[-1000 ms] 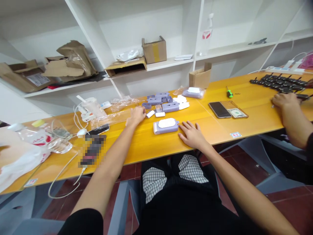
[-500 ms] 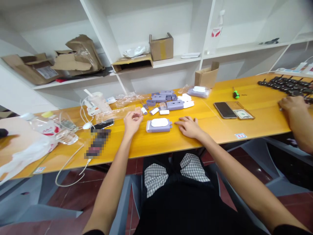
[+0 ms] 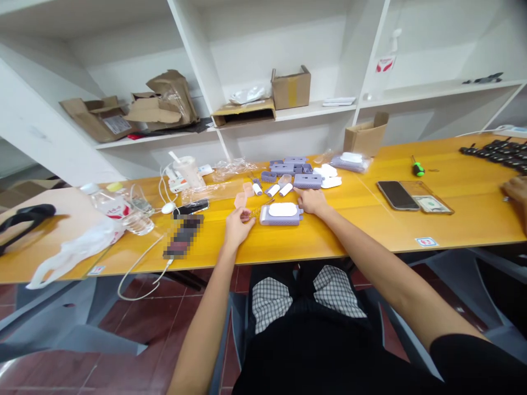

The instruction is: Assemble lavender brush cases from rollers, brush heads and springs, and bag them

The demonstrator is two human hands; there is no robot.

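White shelving backed the wooden surface. Toward its front edge, the left hand had its fingertips nearly together, any hold unclear; beside it lay the white-topped purple case. Farther right, the right hand stretched its forefinger near white cylinders, any grip indistinct.

The left arm is slanting up from the bottom edge; the left hand is holding its fingers bent, just left of centre. The right arm is slanting from the lower right, the right hand pointing its forefinger leftward.
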